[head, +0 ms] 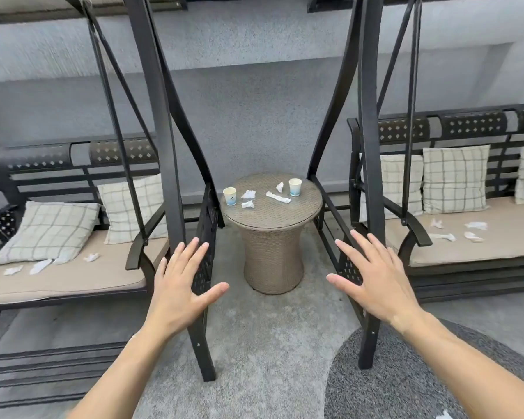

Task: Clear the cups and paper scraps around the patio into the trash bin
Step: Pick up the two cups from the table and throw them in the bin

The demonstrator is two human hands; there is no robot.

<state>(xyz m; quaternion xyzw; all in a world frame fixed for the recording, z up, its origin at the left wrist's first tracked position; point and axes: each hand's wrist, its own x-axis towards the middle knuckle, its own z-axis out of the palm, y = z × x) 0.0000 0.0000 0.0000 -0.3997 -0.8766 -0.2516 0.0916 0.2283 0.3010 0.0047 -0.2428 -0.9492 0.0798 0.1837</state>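
Note:
Two white paper cups stand on a round wicker side table [273, 217]: the left cup [229, 196] near its left edge, the right cup [295, 187] at the back right. Several crumpled paper scraps [278, 197] lie between them. More paper scraps lie on the left swing seat [40, 266] and on the right swing seat [442, 236]. My left hand [183, 285] and my right hand [375, 281] are held out flat, fingers spread, in front of the table and well short of it. Both hold nothing. No trash bin is in view.
Dark metal swing frames [164, 164] flank the table closely on both sides, leaving a narrow gap to it. Checked cushions [454, 176] rest on both seats. A round grey rug [406, 373] covers the floor at lower right. A grey wall stands behind.

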